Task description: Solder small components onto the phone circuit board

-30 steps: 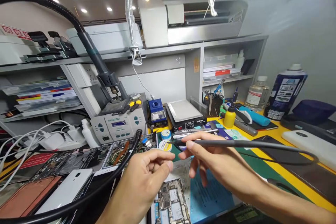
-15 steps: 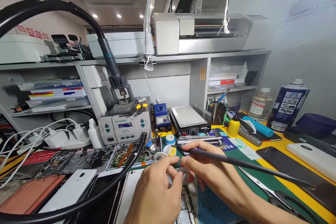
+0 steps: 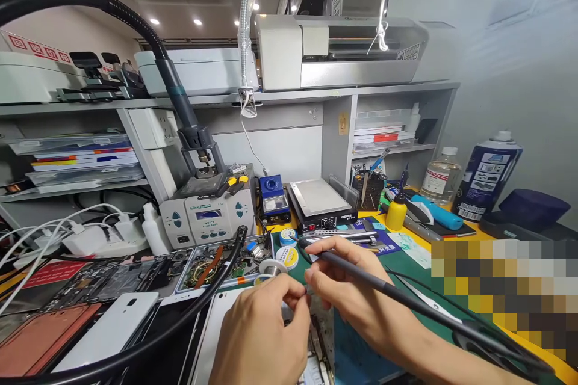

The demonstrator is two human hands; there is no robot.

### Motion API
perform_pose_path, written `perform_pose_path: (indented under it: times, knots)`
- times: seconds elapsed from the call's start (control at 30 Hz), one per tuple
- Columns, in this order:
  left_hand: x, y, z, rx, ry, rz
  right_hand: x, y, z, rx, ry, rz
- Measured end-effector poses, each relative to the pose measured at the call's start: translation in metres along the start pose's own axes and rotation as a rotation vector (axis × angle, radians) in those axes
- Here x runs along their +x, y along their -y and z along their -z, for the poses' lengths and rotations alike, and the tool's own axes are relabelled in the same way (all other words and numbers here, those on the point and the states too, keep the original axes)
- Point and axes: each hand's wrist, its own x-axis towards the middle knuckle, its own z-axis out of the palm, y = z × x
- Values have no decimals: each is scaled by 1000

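Note:
My right hand (image 3: 361, 295) grips a black soldering iron (image 3: 383, 286) like a pen, its cable trailing to the lower right. The iron's tip points left, in front of a small blue and white round tin (image 3: 288, 233); whether they touch I cannot tell. My left hand (image 3: 266, 328) is closed in a pinch close to my right fingers. What it pinches is hidden. Just behind it lies a wire spool (image 3: 273, 267), beside a white and yellow round tin (image 3: 288, 257). An opened phone with bare internals (image 3: 320, 343) lies partly hidden below my hands.
A black hose (image 3: 198, 319) curves across phones at left. Behind stand a rework station (image 3: 208, 216), a blue soldering station (image 3: 273, 198) and a heating plate (image 3: 320, 198). Scissors (image 3: 424, 298), a yellow bottle (image 3: 396, 213) and a spray can (image 3: 487, 177) are at right.
My view has shifted slightly. The soldering iron's rear end has dipped, and its tip has come toward the blue and white tin. My left hand has drawn slightly away from the spool, which shows more.

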Motion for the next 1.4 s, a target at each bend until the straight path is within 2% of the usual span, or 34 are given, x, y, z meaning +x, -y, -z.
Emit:
perform_pose_path:
  times: [0.17,0.4,0.57,0.87,1.13,1.4]
  knots:
    - [1,1,1,-12,21,-22,1,-1,-1,8,19,-9]
    - [7,1,0,-142,111,76,5,-15,2,38,92,90]
    - [12,5,1,-201,167,116,3,-13,3,34,97,96]
    - [12,5,5,-234,239,132,3,-2,1,37,73,108]
    - [13,7,12,-271,281,102,2,-3,2,44,122,120]
    - [16,13,12,-334,338,85,2,-5,0,38,105,93]
